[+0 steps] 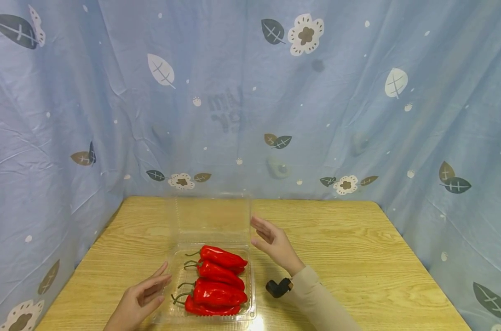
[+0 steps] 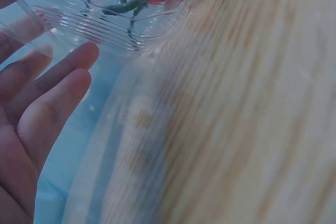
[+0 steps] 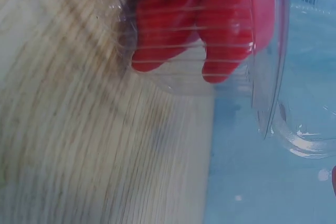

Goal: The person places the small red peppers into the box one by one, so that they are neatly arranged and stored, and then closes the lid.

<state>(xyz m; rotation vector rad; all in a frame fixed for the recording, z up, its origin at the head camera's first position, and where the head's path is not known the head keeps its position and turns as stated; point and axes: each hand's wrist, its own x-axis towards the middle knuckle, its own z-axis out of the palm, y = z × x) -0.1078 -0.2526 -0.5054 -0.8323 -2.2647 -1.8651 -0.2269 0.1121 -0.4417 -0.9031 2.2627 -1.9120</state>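
Several red peppers point(image 1: 219, 294) with green stems lie side by side in a clear plastic container point(image 1: 253, 285). Its clear lid point(image 1: 213, 216) is raised at the far side. My left hand point(image 1: 140, 299) is at the container's left side, fingers loosely extended; in the left wrist view some fingertips point(image 2: 79, 59) show beside the ribbed plastic wall, and I cannot tell if they touch it. My right hand point(image 1: 277, 246) is by the lid's right edge, fingers nearly straight, with nothing gripped. In the right wrist view that hand is almost wholly out of frame, while pepper tips point(image 3: 220, 51) show through the wall.
The container stands on a wood-grain table point(image 1: 337, 248), near its front edge. A blue curtain point(image 1: 242, 92) with leaf and flower prints surrounds the back and sides. A small black device point(image 1: 278, 288) sits at my right wrist.
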